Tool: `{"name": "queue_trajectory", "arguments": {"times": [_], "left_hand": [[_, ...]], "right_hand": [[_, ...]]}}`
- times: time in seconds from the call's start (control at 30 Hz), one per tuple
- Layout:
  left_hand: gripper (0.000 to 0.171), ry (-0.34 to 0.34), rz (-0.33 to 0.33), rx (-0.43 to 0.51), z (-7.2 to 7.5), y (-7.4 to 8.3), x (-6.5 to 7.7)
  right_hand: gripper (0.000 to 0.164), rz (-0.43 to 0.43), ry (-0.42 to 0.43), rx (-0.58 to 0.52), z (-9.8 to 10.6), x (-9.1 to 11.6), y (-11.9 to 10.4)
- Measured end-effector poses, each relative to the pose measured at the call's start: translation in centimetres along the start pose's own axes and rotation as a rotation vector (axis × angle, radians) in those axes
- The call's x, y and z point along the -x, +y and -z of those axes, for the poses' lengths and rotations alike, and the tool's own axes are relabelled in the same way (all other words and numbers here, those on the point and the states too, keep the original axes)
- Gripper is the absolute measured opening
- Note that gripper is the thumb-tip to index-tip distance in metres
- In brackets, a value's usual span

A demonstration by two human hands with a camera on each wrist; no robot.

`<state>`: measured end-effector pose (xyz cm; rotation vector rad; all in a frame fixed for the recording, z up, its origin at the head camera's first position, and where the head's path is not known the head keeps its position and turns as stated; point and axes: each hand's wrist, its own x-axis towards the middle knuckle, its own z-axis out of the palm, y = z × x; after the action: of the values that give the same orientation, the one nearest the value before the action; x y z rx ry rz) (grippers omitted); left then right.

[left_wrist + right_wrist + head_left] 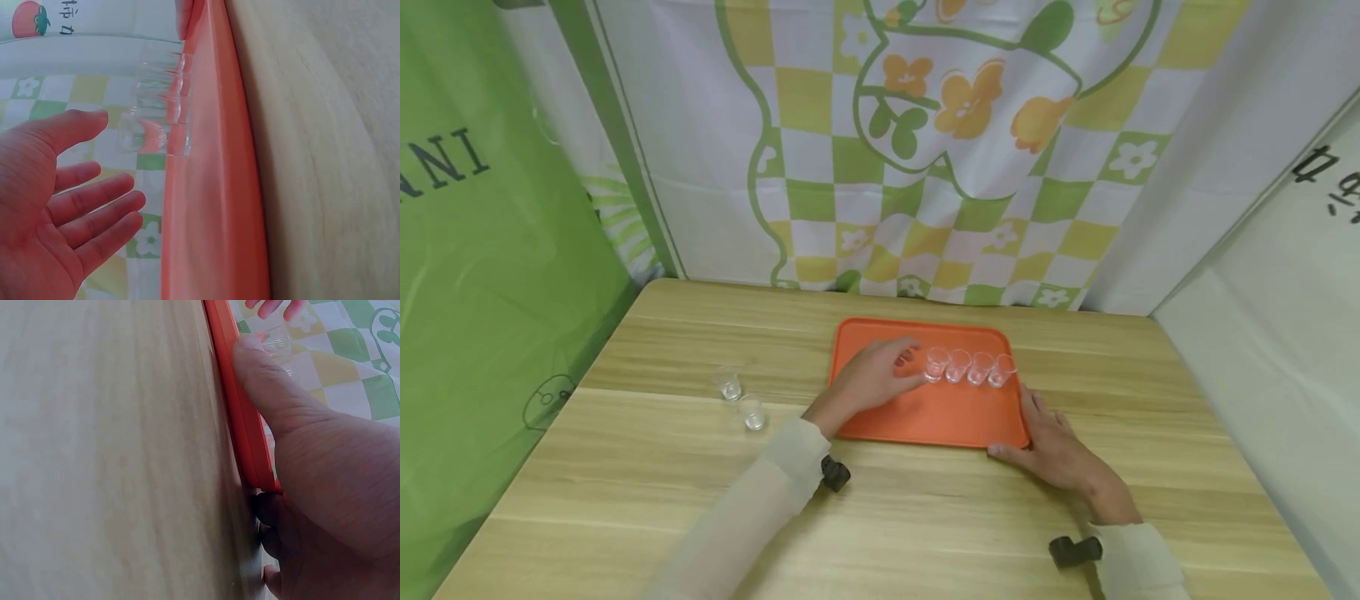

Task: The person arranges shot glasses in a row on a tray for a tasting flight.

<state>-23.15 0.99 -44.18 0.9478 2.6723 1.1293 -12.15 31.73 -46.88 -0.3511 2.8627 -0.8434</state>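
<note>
On the wooden table lies an orange-red tray with several small clear cups in a row across it. My left hand is over the tray's left half, just beside the leftmost cup. In the left wrist view, the left hand has spread, relaxed fingers with nothing between them, apart from the row's end cup. My right hand grips the tray's near right corner. Its thumb lies along the near rim, and the fingers are around the corner, partly hidden.
Two more clear cups, one farther back and one nearer, stand on the table left of the tray. A patterned curtain hangs behind the table. Green cloth borders it on the left, a white sheet on the right.
</note>
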Motion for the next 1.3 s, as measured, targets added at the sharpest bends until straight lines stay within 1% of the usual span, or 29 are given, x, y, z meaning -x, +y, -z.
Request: {"name": "queue_trajectory", "arguments": {"times": [0.2,0.4,0.5,0.77,0.9,1.07,1.3], "left_hand": [[0.053,-0.007,-0.006,0.012,0.9,0.4,1.1],[0.05,-0.029,-0.059,0.012,1.7,0.8,2.0],[0.047,-0.031,-0.074,0.013,2.0,1.2,2.5],[0.045,-0.03,-0.073,-0.017,2.7,1.7,3.6],[0.046,-0.033,-0.053,-0.048,3.1,1.6,4.4],[0.046,-0.02,-0.046,-0.088,3.6,1.3,5.5],[0.042,0.044,-0.038,-0.116,4.8,0.6,7.4]], "right_hand": [[0.114,0.003,0.002,0.011,-0.1,0.1,0.0],[0.113,-0.01,-0.013,0.007,0.1,0.2,-0.1],[0.113,-0.013,-0.019,0.003,0.1,0.2,0.0],[0.112,0.007,0.0,0.002,0.0,0.2,0.2],[0.112,0.012,-0.001,0.002,0.0,0.0,0.2],[0.113,0.002,-0.008,0.001,0.0,0.0,0.1],[0.113,0.004,-0.007,0.011,0.1,0.0,0.0]]}}
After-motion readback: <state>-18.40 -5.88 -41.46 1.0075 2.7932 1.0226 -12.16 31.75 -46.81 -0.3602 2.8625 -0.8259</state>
